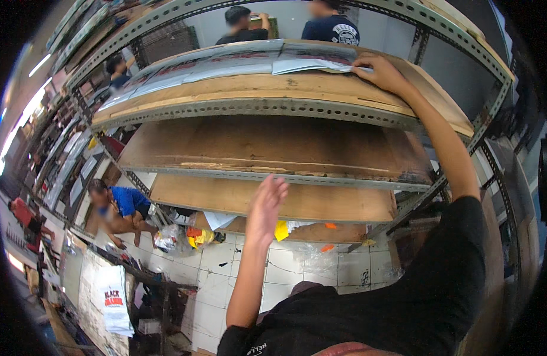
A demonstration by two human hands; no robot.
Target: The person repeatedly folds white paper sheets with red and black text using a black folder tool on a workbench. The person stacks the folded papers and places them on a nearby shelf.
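Flat, pale printed pieces (226, 62), like cloth or soft sheets, lie in a row on the upper wooden shelf (244, 89). At the right end of the row, my right hand (379, 71) pinches the near corner of one pale piece (312, 65), whose front edge looks slightly raised. I cannot tell whether it is a single layer or several. In front of the lower shelves hangs my left hand (269, 207), slightly blurred, its fingers stretched out and nothing in them. The lower-level shelf board (273, 145) is just beyond it.
Perforated metal uprights (490, 115) and rails frame the shelving. A person in blue (128, 202) crouches at left beside plastic bags (175, 237). Two people (329, 26) stand behind the rack. Lower left, a worktable (89, 285) bears a folded printed white piece (114, 302).
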